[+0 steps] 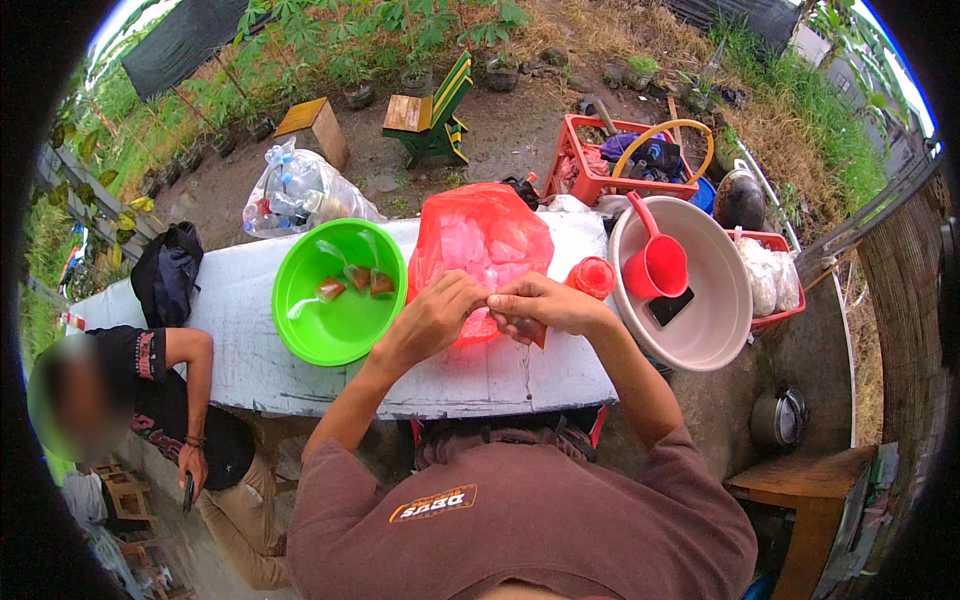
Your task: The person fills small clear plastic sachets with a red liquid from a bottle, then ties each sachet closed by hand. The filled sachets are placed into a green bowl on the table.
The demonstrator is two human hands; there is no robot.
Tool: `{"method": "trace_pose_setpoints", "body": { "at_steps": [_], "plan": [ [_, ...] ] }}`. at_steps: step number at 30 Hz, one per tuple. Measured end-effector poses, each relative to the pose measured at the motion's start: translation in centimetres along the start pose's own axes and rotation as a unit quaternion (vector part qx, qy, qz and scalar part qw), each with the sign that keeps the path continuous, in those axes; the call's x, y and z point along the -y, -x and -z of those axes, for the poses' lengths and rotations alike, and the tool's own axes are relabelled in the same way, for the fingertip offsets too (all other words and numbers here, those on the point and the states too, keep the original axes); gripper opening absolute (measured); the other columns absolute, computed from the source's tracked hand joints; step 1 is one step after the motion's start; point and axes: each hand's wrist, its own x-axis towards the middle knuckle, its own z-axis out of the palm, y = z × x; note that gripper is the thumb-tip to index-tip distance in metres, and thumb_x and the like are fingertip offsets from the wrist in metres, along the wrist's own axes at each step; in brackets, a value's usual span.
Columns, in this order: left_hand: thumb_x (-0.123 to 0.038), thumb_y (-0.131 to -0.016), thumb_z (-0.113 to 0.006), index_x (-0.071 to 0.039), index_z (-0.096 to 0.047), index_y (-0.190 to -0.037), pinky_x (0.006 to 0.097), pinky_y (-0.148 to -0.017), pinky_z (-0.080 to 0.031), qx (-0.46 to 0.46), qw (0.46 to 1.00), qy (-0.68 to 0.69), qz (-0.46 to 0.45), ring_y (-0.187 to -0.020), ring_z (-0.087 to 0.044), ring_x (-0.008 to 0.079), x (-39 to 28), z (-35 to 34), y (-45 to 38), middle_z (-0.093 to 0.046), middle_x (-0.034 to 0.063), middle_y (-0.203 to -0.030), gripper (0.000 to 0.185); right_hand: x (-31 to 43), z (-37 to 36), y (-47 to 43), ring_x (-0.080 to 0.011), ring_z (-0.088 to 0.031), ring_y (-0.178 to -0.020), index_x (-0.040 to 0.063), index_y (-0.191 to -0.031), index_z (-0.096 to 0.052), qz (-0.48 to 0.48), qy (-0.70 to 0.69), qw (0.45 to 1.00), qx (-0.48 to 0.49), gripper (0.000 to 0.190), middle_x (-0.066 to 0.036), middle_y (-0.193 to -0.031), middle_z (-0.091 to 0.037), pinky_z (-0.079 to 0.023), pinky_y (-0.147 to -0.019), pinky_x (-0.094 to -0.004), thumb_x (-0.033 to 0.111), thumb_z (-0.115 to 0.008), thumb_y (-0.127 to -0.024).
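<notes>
My right hand (547, 304) holds a small clear plastic bag of reddish-brown sauce (534, 332), its filled end hanging below the fingers. At the bag's upper end, my left hand (446, 306) meets the right, fingertips pinched together; the neck between them is mostly hidden. Behind both hands lies a red plastic bag (480, 225) with pale plastic inside. To the left, a green basin (337, 330) contains 3 similar filled bags (358, 278). A red-lidded container (592, 277) is close beside my right hand.
The white tabletop (247, 322) bears a beige basin (716, 300) with a red dipper (655, 264) and a phone (670, 306). Beyond stand a red crate (630, 187) and a bag of plastic bottles (304, 187). A person (195, 420) sits at left, holding a dark object.
</notes>
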Motion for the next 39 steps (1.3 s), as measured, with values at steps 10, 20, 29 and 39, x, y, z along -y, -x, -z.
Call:
{"method": "trace_pose_setpoints", "body": {
  "at_steps": [10,20,29,39],
  "plan": [
    [-0.016,-0.095,-0.061,-0.002,-0.061,-0.092,0.0337,-0.075,-0.041,0.057,0.988,0.107,0.091,-0.082,-0.055,0.0242,0.0,0.9,-0.2,-0.054,0.0091,-0.084,0.014,0.3,-0.5,1.8,-0.0274,-0.065,-0.081,0.001,-0.101,-0.060,0.200,0.417,0.880,-0.103,0.027,-0.012,-0.087,-0.064,-0.050,-0.072,-0.0402,0.029,-0.056,-0.100],
    [-0.020,-0.104,-0.050,0.000,-0.060,-0.118,0.0285,-0.091,-0.048,-0.114,0.687,0.608,0.380,-0.101,-0.059,0.0125,-1.5,-1.8,0.2,-0.061,0.0030,-0.110,0.026,-1.1,-1.3,1.1,-0.0303,-0.055,-0.111,0.007,-0.109,-0.059,0.322,0.541,0.729,-0.268,0.025,-0.012,-0.118,-0.055,-0.045,-0.092,-0.0431,0.010,-0.069,-0.085],
    [-0.016,-0.102,-0.048,0.003,-0.064,-0.110,0.0384,-0.105,-0.043,-0.298,0.817,0.374,0.323,-0.127,-0.052,0.0242,-4.3,-5.1,-1.3,-0.051,0.0154,-0.143,0.026,-2.4,-4.0,-1.8,-0.0324,-0.055,-0.112,0.005,-0.109,-0.069,0.334,0.409,0.731,-0.432,0.026,-0.015,-0.116,-0.052,-0.046,-0.092,-0.0387,0.002,-0.063,-0.084],
    [-0.014,-0.095,-0.060,0.001,-0.065,-0.094,0.0456,-0.109,-0.034,-0.280,0.927,0.002,0.248,-0.135,-0.043,0.0364,-4.2,-7.2,-0.2,-0.043,0.0210,-0.150,0.016,-1.8,-4.5,-3.2,-0.0067,-0.060,-0.086,-0.002,-0.107,-0.070,0.176,-0.184,0.933,-0.255,0.028,-0.001,-0.094,-0.069,-0.048,-0.080,-0.0234,0.022,-0.058,-0.101]
  ]
}}
